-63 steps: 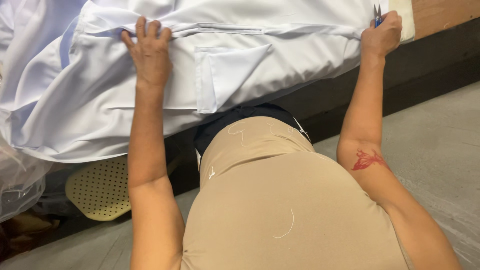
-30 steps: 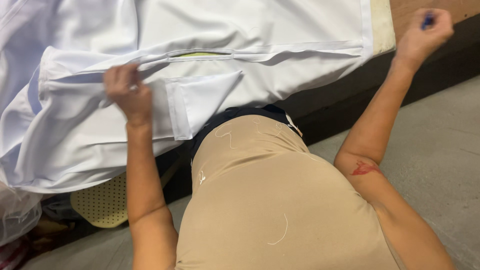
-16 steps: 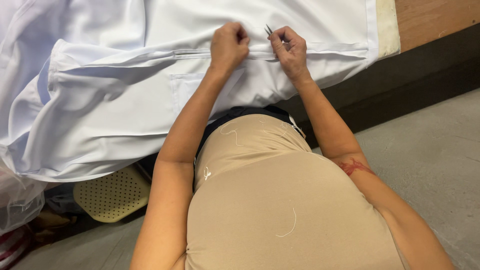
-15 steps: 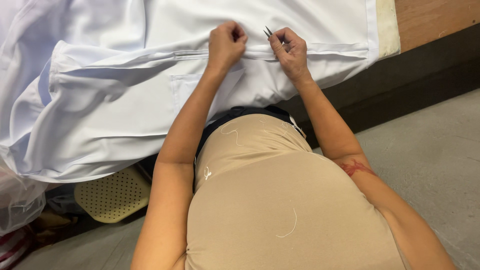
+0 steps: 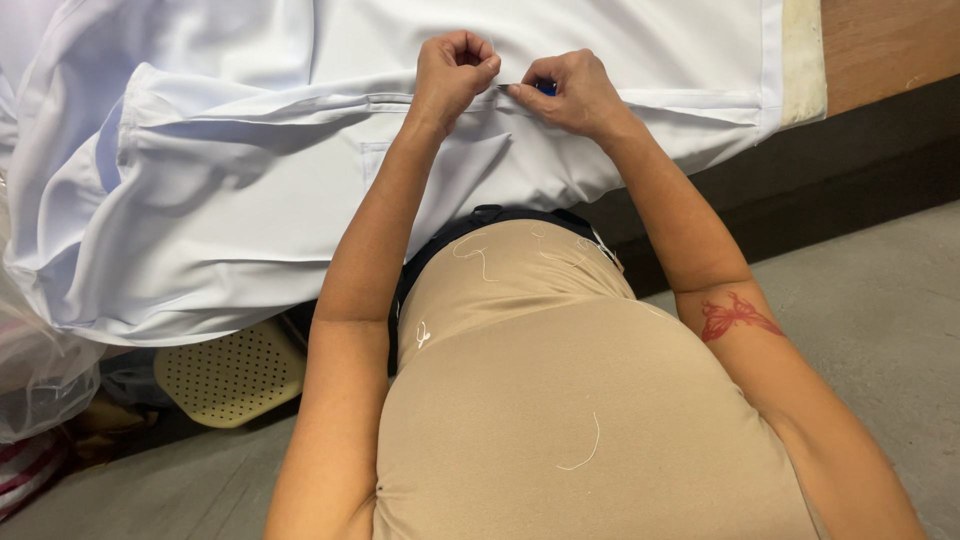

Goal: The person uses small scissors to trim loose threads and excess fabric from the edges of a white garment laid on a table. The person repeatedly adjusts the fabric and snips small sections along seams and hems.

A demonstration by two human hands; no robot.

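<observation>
A white garment [image 5: 250, 200] lies spread over the table edge and hangs down toward me. My left hand [image 5: 455, 68] is closed in a fist, pinching the fabric along a seam [image 5: 690, 98]. Right beside it my right hand [image 5: 565, 90] grips a small blue-handled metal tool [image 5: 540, 88], its tip laid against the same seam. The two hands almost touch. A pocket-like flap of the garment [image 5: 375, 160] sits just below my left wrist.
A brown wooden table top [image 5: 890, 45] shows at the upper right, with a dark front panel [image 5: 850, 180] below it. A pale yellow perforated stool seat [image 5: 230, 372] stands under the hanging cloth. Grey concrete floor [image 5: 880, 330] lies to the right. Clear plastic bags [image 5: 40, 380] sit at the left.
Both hands came together at the seam from wide apart. The left hand let go of the garment's left part and now pinches the seam; the right hand brought the tool in from the far right.
</observation>
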